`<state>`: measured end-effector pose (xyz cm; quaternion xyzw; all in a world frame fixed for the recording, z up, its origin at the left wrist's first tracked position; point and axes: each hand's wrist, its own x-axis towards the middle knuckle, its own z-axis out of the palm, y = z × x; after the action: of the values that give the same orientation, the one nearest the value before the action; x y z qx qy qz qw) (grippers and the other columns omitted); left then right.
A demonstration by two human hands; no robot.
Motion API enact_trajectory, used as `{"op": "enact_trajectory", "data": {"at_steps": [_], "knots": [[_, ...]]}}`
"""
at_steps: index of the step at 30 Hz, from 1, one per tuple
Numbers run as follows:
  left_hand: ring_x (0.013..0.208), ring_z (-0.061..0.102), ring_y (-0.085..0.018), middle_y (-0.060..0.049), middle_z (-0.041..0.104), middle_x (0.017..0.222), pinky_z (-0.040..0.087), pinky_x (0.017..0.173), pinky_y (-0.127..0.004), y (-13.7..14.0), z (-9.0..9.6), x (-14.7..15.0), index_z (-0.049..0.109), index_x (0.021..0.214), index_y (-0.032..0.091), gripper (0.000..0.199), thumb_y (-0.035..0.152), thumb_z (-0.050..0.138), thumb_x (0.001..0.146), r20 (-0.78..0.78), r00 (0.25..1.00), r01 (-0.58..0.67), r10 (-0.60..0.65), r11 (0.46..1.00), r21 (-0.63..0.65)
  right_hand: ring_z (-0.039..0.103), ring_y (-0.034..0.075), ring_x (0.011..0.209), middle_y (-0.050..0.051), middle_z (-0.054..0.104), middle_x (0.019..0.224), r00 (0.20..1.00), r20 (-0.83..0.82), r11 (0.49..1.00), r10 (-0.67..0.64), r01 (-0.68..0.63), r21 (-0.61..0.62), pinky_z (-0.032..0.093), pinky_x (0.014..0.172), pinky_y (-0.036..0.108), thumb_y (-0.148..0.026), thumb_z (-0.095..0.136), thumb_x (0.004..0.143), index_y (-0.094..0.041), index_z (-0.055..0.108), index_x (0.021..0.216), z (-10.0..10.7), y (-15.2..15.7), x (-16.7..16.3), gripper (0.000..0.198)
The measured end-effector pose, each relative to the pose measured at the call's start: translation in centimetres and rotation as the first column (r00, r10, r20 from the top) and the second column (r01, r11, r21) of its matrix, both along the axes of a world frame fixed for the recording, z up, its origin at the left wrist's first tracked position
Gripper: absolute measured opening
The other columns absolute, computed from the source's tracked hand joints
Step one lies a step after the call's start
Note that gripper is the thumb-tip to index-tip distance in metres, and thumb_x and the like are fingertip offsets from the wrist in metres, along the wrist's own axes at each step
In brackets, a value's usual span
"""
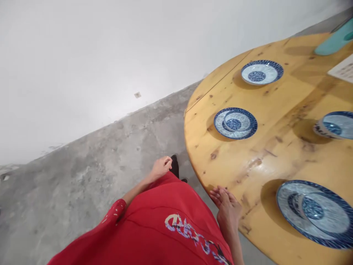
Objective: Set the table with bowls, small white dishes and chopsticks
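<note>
My left hand [162, 166] hangs over the floor in front of my red shirt, its fingers curled in loosely with nothing visible in them. At the near rim of the round wooden table [204, 147], my right hand [226, 206] has its fingers loosely stretched out and holds nothing; whether it touches the wood I cannot tell. To its right lies a blue-rimmed plate [335, 235] with a clear-looking glass or bowl [325, 211] on it. Farther off is a smaller blue-and-white plate [250, 125] with a small bowl [239, 120] on it.
Another blue-and-white dish [271, 75] sits toward the far side. A deeper patterned bowl [321, 129] stands at the right. Beyond are a printed sheet [343, 70] and a turquoise object [332, 44], cut off by the frame. Grey floor [96, 176] meets a white wall [82, 73].
</note>
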<state>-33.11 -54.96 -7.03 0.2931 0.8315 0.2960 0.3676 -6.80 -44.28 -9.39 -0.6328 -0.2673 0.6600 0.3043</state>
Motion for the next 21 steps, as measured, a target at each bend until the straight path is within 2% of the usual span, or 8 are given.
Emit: {"op": "enact_trajectory", "data": {"at_steps": [5, 9, 14, 18, 21], "knots": [[0.062, 0.061, -0.011, 0.002, 0.069, 0.074, 0.045, 0.064, -0.021, 2.0, -0.4, -2.8, 0.061, 0.095, 0.022, 0.023, 0.034, 0.042, 0.091, 0.008, 1.000, -0.027, 0.026, 0.997, 0.078, 0.070, 0.016, 0.064, 0.003, 0.072, 0.072, 0.998, 0.060, 0.999, -0.027, 0.026, 0.020, 0.058, 0.058, 0.023, -0.043, 0.085, 0.053, -0.013, 0.070, 0.090, 0.7, 0.3, -1.3, 0.050], [0.061, 0.061, -0.011, 0.003, 0.068, 0.073, 0.045, 0.065, -0.022, 3.7, -0.3, -7.2, 0.061, 0.093, 0.022, 0.023, 0.033, 0.041, 0.090, 0.010, 1.000, -0.018, 0.017, 0.992, 0.125, 0.069, 0.016, 0.060, 0.003, 0.071, 0.069, 0.996, 0.075, 0.998, -0.052, 0.050, 0.025, 0.058, 0.057, 0.024, -0.044, 0.087, 0.047, -0.013, 0.070, 0.086, 0.5, 1.3, -4.4, 0.052], [0.061, 0.062, -0.012, 0.002, 0.068, 0.072, 0.047, 0.067, -0.024, 3.2, -0.6, -15.5, 0.061, 0.093, 0.022, 0.024, 0.036, 0.041, 0.088, 0.007, 0.998, -0.064, 0.064, 0.988, 0.138, 0.068, 0.016, 0.060, 0.002, 0.071, 0.068, 0.996, 0.052, 0.998, -0.066, 0.065, 0.024, 0.056, 0.055, 0.024, -0.046, 0.087, 0.044, -0.015, 0.069, 0.083, 1.3, 2.9, -12.8, 0.053], [0.061, 0.062, -0.014, 0.001, 0.067, 0.072, 0.047, 0.067, -0.026, 2.5, -1.6, -22.7, 0.060, 0.093, 0.022, 0.028, 0.041, 0.041, 0.085, 0.057, 0.985, -0.171, 0.165, 0.976, 0.131, 0.068, 0.017, 0.059, 0.004, 0.072, 0.069, 1.000, 0.021, 1.000, 0.014, -0.015, 0.025, 0.056, 0.054, 0.026, -0.051, 0.087, 0.044, -0.014, 0.070, 0.083, 2.4, 3.6, -21.2, 0.056], [0.061, 0.061, -0.015, 0.000, 0.066, 0.072, 0.047, 0.067, -0.027, 2.7, -2.3, -27.1, 0.059, 0.091, 0.022, 0.029, 0.044, 0.041, 0.085, 0.065, 0.987, -0.157, 0.150, 0.979, 0.129, 0.067, 0.017, 0.057, 0.005, 0.071, 0.068, 0.999, 0.000, 0.999, 0.038, -0.038, 0.036, 0.055, 0.053, 0.027, -0.053, 0.087, 0.042, -0.014, 0.069, 0.082, 2.7, 3.9, -26.4, 0.059]]}}
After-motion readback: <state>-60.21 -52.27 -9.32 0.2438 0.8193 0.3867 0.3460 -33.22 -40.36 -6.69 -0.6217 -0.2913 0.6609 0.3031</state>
